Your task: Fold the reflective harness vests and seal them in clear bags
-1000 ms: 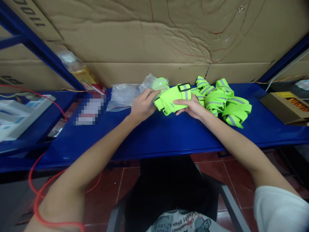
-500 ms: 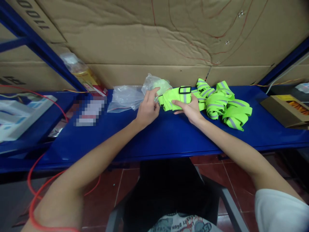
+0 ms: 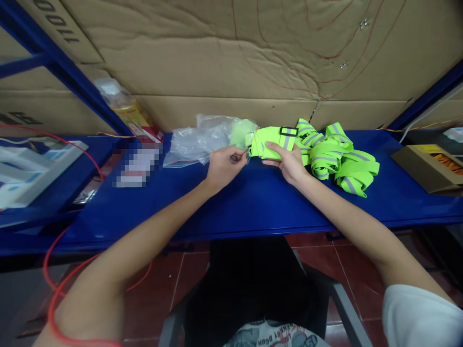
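My right hand (image 3: pixel 288 164) grips a folded neon-green reflective strap bundle (image 3: pixel 269 142) with a black buckle on top. The bundle's left end sits inside the mouth of a clear plastic bag (image 3: pixel 206 137). My left hand (image 3: pixel 224 166) pinches the edge of that bag's opening, fingers closed on the film. Both hands hover just above the blue shelf top (image 3: pixel 231 202), near its back.
A loose heap of more green reflective straps (image 3: pixel 340 156) lies right of my right hand. An open cardboard box (image 3: pixel 427 166) stands at far right. White boxes (image 3: pixel 32 168) and a red cable (image 3: pixel 54 289) are at left. Cardboard sheeting (image 3: pixel 231 62) backs the shelf.
The strap bundle has moved left and back, its end entering the plastic bag. My left hand shifted from resting on the bundle to pinching the bag's opening.
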